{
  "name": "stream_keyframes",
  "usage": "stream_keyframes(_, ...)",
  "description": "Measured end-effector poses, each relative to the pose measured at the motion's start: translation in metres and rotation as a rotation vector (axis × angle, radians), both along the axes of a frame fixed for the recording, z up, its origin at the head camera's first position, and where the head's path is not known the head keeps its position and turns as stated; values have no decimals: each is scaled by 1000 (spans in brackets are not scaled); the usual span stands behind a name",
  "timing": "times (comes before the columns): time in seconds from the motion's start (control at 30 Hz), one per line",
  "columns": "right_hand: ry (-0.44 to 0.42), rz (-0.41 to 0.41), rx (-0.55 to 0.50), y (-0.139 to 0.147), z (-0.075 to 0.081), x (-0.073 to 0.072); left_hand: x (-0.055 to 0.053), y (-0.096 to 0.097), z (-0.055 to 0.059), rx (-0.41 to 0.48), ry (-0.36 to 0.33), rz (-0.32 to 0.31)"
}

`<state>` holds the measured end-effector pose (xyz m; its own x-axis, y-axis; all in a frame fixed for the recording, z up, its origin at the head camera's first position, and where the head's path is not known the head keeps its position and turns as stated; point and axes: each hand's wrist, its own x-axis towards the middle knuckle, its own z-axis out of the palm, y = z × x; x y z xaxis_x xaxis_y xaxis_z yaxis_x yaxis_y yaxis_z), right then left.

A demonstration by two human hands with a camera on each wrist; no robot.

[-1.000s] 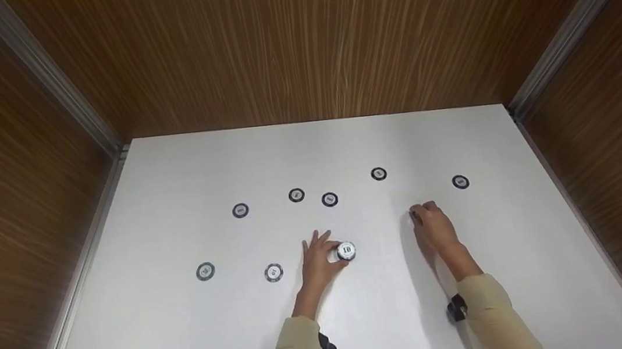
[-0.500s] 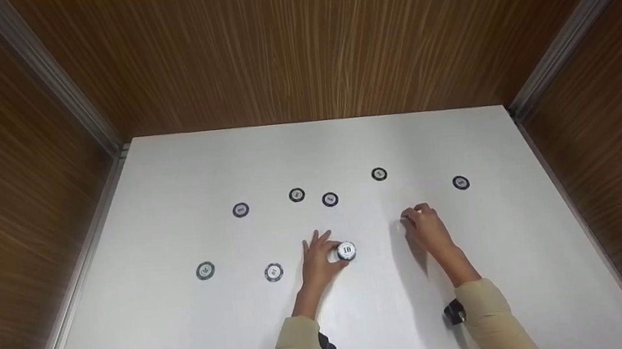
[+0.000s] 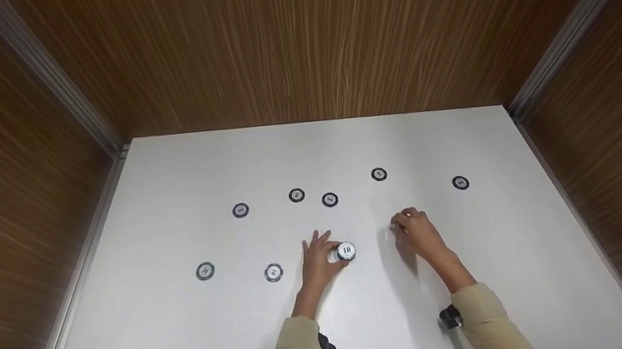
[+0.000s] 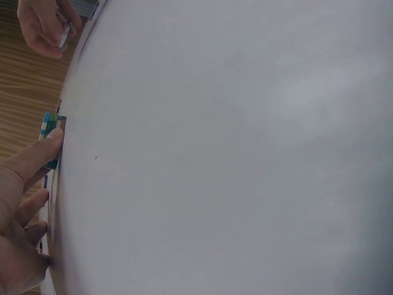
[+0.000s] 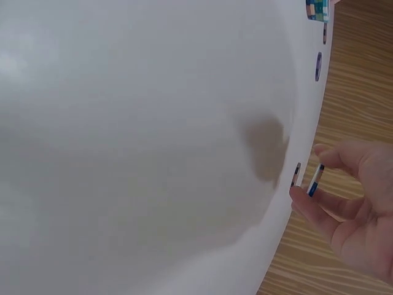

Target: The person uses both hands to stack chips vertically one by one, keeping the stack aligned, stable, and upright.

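Observation:
Near the middle of the white table, a short stack of poker chips (image 3: 347,251) shows a white top marked 10. My left hand (image 3: 316,260) pinches its sides between thumb and forefinger, the other fingers spread. Teal and green edges of the stacked chips (image 4: 50,123) show in the left wrist view. To the right, my right hand (image 3: 422,235) is raised over the table. Between its thumb and fingers it pinches a single poker chip (image 5: 316,180) with a white and blue edge, seen nearly edge-on in the right wrist view. From the head view this chip is hidden.
Dark chips (image 3: 329,199) lie flat and scattered beyond the hands, one chip (image 3: 460,182) far right. A green chip (image 3: 205,271) and a grey-white chip (image 3: 273,272) lie left of the left hand. Wood-grain panels (image 3: 296,47) wall the table's back and sides.
My right hand has moved left and slightly nearer, toward the stack, with the chip in its fingers. My left hand and the stack have stayed in place.

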<state>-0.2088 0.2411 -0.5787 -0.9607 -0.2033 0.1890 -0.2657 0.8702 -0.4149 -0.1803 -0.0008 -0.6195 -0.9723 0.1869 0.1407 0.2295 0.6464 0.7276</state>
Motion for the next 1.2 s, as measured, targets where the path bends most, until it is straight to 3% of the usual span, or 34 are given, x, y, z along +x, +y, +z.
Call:
stream_keyframes(0.43, 54, 89, -14, -29, 4, 9, 0, 3, -3, -14, -15, 9)
stream_keyframes(0.97, 109, 238, -14, -71, 6, 16, 0, 1, -2, -34, 61, 4)
stream_keyframes(1.2, 89, 309, 35, -85, 4, 22, 1, 1, -2, -51, 83, 7)
